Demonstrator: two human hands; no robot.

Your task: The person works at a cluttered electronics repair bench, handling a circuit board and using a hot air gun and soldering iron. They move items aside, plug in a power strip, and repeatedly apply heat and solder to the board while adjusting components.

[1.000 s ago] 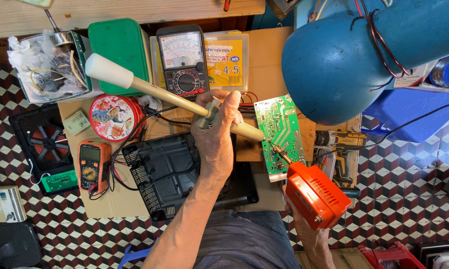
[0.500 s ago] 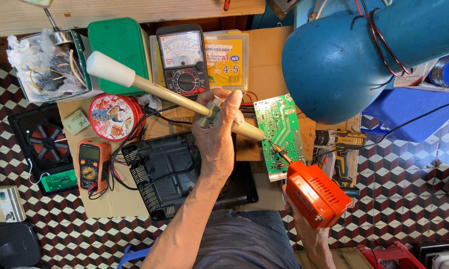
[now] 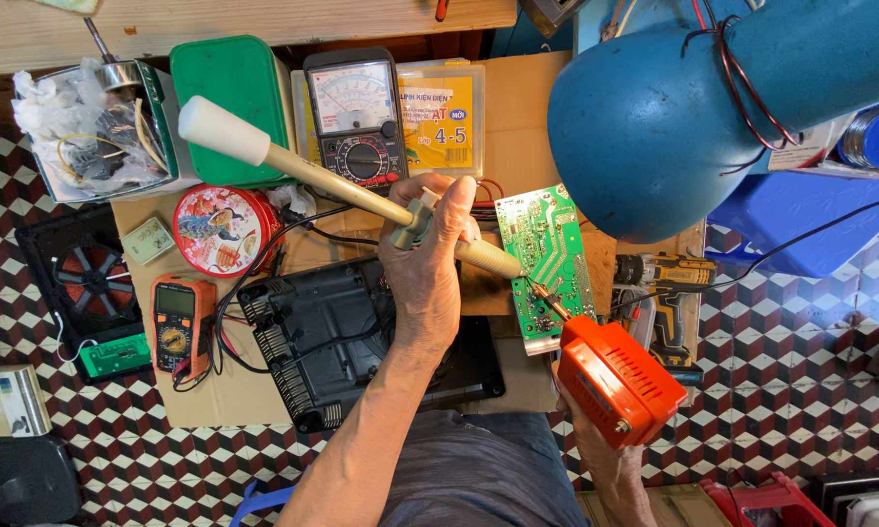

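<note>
My left hand (image 3: 428, 256) is wrapped around the desoldering pump (image 3: 361, 198), thumb up near its side button, tip down on the green circuit board (image 3: 545, 256). The pump's white plunger knob sticks out to the far left over the green box (image 3: 234, 93). My right hand (image 3: 595, 444) is gripping the orange soldering gun (image 3: 619, 381) from below, its tip touching the board right beside the pump's nozzle. The board sits right of centre on the cardboard, under the blue lamp (image 3: 654, 127). Analog meter (image 3: 356, 112) is at the far side, orange multimeter (image 3: 181, 322) and red tin (image 3: 223, 229) off to the left, black casing (image 3: 332, 342) near me.
</note>
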